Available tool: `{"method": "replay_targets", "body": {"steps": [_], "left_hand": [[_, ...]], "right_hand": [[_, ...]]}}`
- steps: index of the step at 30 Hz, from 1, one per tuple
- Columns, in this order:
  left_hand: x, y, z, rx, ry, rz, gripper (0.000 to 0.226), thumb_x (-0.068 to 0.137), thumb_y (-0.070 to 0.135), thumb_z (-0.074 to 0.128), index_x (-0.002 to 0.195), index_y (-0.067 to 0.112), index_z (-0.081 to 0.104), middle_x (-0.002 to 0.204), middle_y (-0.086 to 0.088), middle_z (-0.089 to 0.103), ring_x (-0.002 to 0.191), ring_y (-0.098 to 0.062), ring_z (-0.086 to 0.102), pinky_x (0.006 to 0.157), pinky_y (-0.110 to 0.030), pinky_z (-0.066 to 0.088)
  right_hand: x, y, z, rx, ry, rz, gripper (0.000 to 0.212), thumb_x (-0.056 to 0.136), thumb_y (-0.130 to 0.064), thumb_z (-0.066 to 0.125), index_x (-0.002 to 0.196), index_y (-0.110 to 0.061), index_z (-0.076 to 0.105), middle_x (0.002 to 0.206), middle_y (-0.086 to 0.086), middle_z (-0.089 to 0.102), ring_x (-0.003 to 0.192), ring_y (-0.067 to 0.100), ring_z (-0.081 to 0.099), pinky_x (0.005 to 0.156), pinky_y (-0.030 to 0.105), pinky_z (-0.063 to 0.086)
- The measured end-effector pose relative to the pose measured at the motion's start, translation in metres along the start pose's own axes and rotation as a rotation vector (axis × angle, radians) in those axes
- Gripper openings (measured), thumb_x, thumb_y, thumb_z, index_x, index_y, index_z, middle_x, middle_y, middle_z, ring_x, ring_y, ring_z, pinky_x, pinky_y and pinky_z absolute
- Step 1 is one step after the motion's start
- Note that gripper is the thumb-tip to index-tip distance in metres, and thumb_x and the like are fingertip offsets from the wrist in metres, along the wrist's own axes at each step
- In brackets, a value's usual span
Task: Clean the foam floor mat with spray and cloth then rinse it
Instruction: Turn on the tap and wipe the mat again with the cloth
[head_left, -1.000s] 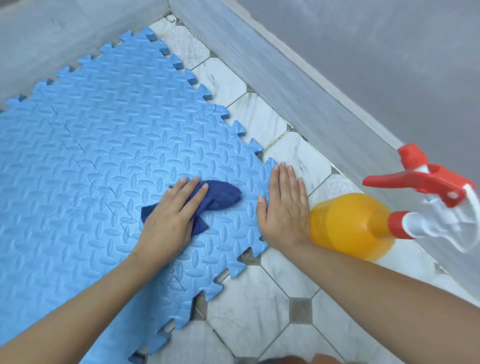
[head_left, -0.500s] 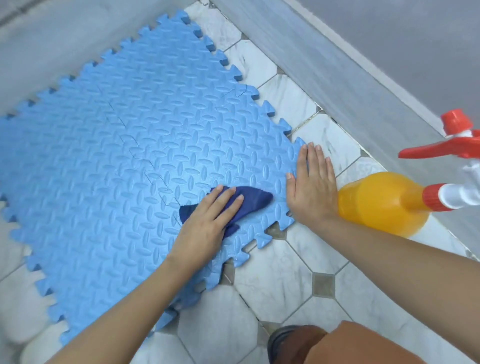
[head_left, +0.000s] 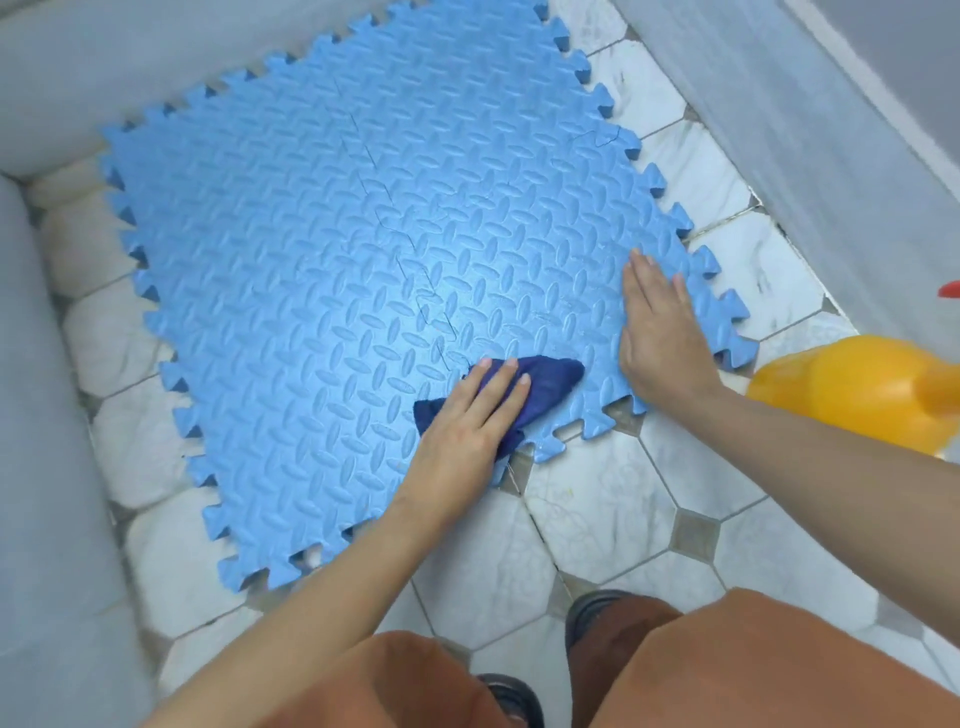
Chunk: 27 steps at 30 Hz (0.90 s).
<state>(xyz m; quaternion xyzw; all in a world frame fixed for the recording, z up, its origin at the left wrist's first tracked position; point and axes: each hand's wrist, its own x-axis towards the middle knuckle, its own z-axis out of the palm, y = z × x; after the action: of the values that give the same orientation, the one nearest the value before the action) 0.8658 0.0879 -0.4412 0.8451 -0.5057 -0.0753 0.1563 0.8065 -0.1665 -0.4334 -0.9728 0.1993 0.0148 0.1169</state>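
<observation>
Grey wall (head_left: 47, 415) along L edge, pale marble-look floor tiles (head_left: 587, 514) w/ small grey diamond insets.

Blue foam mat (head_left: 322, 270) – interlocking puzzle pcs, toothed edges, raised diamond-plate texture – flat on the tiles, fills centre-left of view, far edge near the back wall. Surface shiny around the middle.

L hand (head_left: 462, 431) palm-down near mat's near-R edge, fingers together & extended, pressing flat on dark blue cloth (head_left: 545, 384). Cloth crumpled, sticks out past fingertips toward R and a bit behind the wrist; lies on mat, just inside the toothed edge.

R hand (head_left: 660, 332) just R of cloth, not touching it. Flat, open, fingers straight & close together, holding nothing, palm down on mat's R corner region.

Yellow spray bottle (head_left: 852, 389) far R, on tiles beside R forearm, apart from mat; cut by frame edge. Small red bit (head_left: 950, 289) above it at edge, can't tell what part.

Bottom: person's knees in brown-orange shorts (head_left: 727, 665), dark shoes (head_left: 597, 616) on tile.
</observation>
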Motion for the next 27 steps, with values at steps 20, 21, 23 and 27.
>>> {"method": "replay_targets", "body": {"steps": [20, 21, 23, 27], "left_hand": [[-0.022, 0.016, -0.003, 0.024, -0.039, 0.082, 0.058, 0.084, 0.004, 0.047, 0.141, 0.016, 0.045, 0.148, -0.007, 0.043, 0.137, -0.030, 0.038, 0.112, -0.039, 0.034], [-0.016, 0.014, -0.003, 0.042, -0.059, 0.116, 0.057, 0.085, 0.008, 0.049, 0.141, 0.018, 0.044, 0.148, -0.007, 0.043, 0.136, -0.030, 0.040, 0.111, -0.040, 0.035], [-0.015, 0.002, -0.006, 0.074, -0.091, 0.146, 0.056, 0.087, 0.019, 0.055, 0.142, 0.021, 0.042, 0.148, -0.005, 0.042, 0.136, -0.028, 0.039, 0.112, -0.041, 0.033], [-0.032, -0.042, -0.023, 0.092, 0.025, -0.084, 0.050, 0.090, 0.022, 0.043, 0.140, 0.020, 0.045, 0.144, -0.006, 0.046, 0.138, -0.027, 0.037, 0.114, -0.042, 0.023]], "right_hand": [[0.004, 0.001, -0.008, -0.021, -0.076, -0.021, 0.063, 0.089, 0.007, 0.038, 0.150, 0.007, 0.019, 0.161, 0.019, 0.014, 0.150, 0.031, 0.013, 0.122, 0.041, 0.006], [0.005, 0.006, -0.011, -0.023, -0.098, -0.044, 0.063, 0.090, 0.007, 0.038, 0.150, 0.006, 0.019, 0.161, 0.018, 0.013, 0.150, 0.030, 0.013, 0.121, 0.039, 0.006], [0.005, 0.017, -0.017, -0.017, -0.143, -0.095, 0.063, 0.092, 0.007, 0.038, 0.151, 0.003, 0.018, 0.162, 0.015, 0.011, 0.150, 0.028, 0.013, 0.120, 0.036, 0.006], [-0.001, 0.029, -0.027, -0.029, -0.204, -0.108, 0.065, 0.094, 0.003, 0.038, 0.154, -0.006, 0.015, 0.163, 0.008, 0.010, 0.151, 0.024, 0.011, 0.120, 0.037, 0.009]]}}
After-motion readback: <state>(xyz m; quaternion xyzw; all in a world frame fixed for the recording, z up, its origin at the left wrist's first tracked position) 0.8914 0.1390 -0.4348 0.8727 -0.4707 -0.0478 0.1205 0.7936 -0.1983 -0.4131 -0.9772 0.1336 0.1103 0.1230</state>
